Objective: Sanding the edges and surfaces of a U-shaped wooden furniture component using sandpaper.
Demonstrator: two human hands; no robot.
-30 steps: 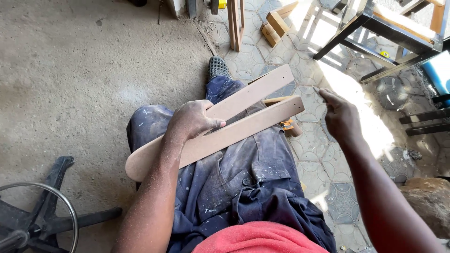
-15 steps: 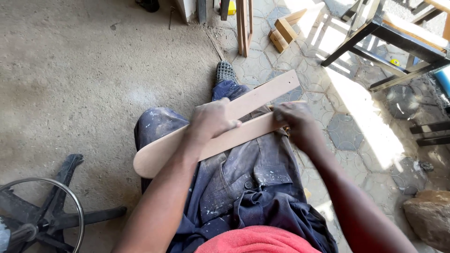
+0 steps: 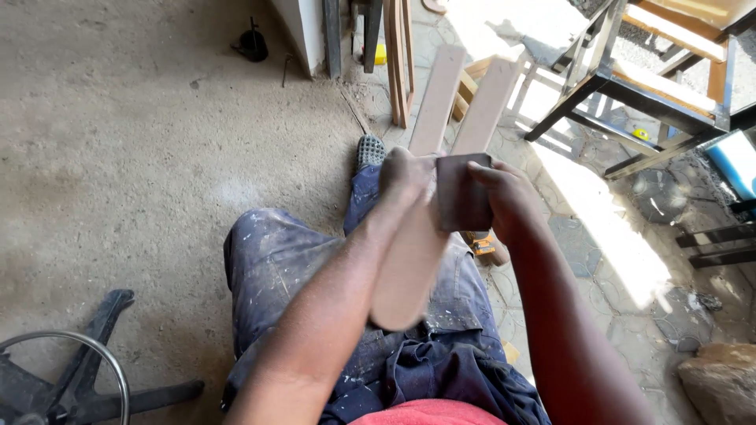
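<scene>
Two long flat wooden slats with rounded ends [image 3: 409, 260] lie side by side over my lap, pointing away from me. My left hand [image 3: 405, 179] grips them near their middle, from the left. My right hand [image 3: 504, 201] presses a dark brown sheet of sandpaper [image 3: 462, 197] flat against the right slat. The slats' far ends [image 3: 465, 94] reach over the paved floor beyond my shoe [image 3: 368, 151]. I sit in paint-spattered blue trousers [image 3: 276, 267].
A black chair base with a metal ring [image 3: 71, 378] stands at the lower left. Wooden boards [image 3: 398, 55] lean at a wall at the top. A metal-framed bench [image 3: 669, 86] stands at the upper right. A rock [image 3: 720, 382] sits at the lower right.
The slats have swung from lying crosswise over my lap to pointing away from me. My right hand has come in from the right and now holds sandpaper on them.
</scene>
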